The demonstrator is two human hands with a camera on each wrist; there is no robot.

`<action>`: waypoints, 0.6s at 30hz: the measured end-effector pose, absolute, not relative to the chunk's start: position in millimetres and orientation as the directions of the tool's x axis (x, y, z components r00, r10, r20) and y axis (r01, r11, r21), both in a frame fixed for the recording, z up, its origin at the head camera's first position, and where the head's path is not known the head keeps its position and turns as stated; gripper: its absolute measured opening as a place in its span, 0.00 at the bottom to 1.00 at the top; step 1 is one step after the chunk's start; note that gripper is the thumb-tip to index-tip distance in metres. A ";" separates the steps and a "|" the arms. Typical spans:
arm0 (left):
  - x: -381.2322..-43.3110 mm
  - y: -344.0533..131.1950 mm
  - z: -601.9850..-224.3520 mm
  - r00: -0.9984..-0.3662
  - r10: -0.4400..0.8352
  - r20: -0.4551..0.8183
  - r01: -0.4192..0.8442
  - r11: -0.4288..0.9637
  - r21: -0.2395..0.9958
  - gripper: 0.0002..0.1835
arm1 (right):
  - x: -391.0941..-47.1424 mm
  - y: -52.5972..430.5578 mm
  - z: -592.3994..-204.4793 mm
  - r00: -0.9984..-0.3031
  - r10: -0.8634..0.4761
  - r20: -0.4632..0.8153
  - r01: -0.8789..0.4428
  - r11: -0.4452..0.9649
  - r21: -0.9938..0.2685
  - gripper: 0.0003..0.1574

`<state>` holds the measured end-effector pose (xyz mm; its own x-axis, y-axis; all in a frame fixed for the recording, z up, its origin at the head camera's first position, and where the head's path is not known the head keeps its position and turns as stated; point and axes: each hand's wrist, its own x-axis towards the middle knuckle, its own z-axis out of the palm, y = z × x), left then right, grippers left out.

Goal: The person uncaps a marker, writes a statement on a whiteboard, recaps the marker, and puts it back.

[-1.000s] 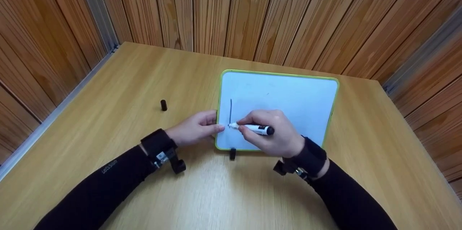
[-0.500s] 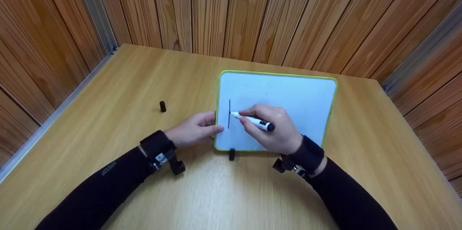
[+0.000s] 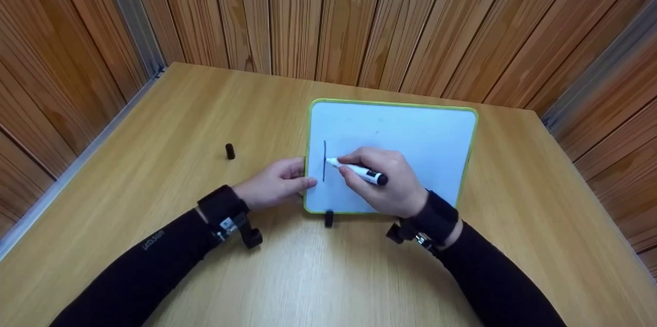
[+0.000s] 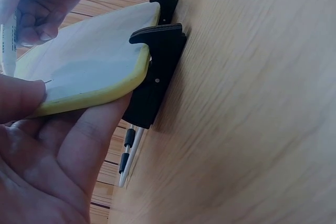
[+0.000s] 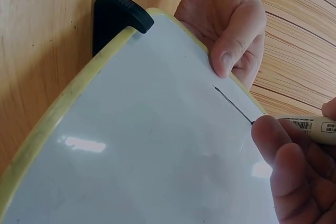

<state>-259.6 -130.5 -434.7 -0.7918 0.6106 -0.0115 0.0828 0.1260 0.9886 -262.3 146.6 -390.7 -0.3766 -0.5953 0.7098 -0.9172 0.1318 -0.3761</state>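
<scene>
A whiteboard (image 3: 410, 132) with a yellow-green frame leans tilted on a black stand (image 4: 157, 77). My left hand (image 3: 274, 183) grips its left edge, thumb on the white face and fingers behind, as the left wrist view shows. In my right hand (image 3: 392, 180) I pinch a white marker (image 3: 359, 170) with a black end. Its tip is at the middle of a dark upright line (image 3: 324, 160) near the board's left side. In the right wrist view the curled fingers (image 5: 270, 135) hide the marker's tip, and part of the line (image 5: 231, 100) shows.
A black marker cap (image 3: 230, 151) stands on the wooden table (image 3: 287, 275), left of the board. One black stand foot (image 3: 329, 218) juts out below the board's lower edge. Wood-plank walls (image 3: 349, 19) enclose the table at the back and sides.
The marker tip has moved up from the line's lower end to its middle, and stays there in the last half second. My left hand keeps its grip on the board.
</scene>
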 end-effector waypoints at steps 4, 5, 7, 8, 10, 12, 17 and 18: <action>-260.3 -130.1 -435.3 -0.793 0.609 -0.014 0.081 0.129 0.988 0.30 | -262.1 147.2 -390.1 -0.377 -0.598 0.707 -0.917 0.136 -0.375 0.09; -260.4 -130.1 -435.4 -0.794 0.608 -0.015 0.081 0.129 0.988 0.30 | -262.2 147.3 -390.0 -0.377 -0.598 0.707 -0.917 0.136 -0.374 0.09; -260.6 -130.1 -435.7 -0.795 0.607 -0.017 0.078 0.130 0.988 0.30 | -262.3 147.6 -389.5 -0.375 -0.599 0.708 -0.919 0.136 -0.371 0.09; -260.7 -130.1 -435.8 -0.796 0.606 -0.018 0.077 0.130 0.989 0.30 | -262.4 147.9 -389.3 -0.373 -0.600 0.708 -0.919 0.136 -0.369 0.09; -260.5 -130.1 -435.7 -0.796 0.605 -0.018 0.076 0.129 0.989 0.30 | -262.7 148.2 -389.0 -0.367 -0.601 0.710 -0.922 0.133 -0.365 0.08; -260.3 -130.2 -435.8 -0.797 0.604 -0.017 0.079 0.132 0.988 0.31 | -262.9 148.7 -388.5 -0.362 -0.603 0.711 -0.924 0.130 -0.360 0.08; -259.6 -130.4 -436.6 -0.797 0.605 -0.003 0.087 0.120 0.989 0.31 | -262.8 150.4 -386.3 -0.368 -0.608 0.704 -0.921 0.137 -0.364 0.07; -259.5 -130.3 -436.7 -0.796 0.605 -0.002 0.085 0.114 0.990 0.31 | -262.7 151.0 -385.9 -0.372 -0.608 0.701 -0.920 0.138 -0.368 0.07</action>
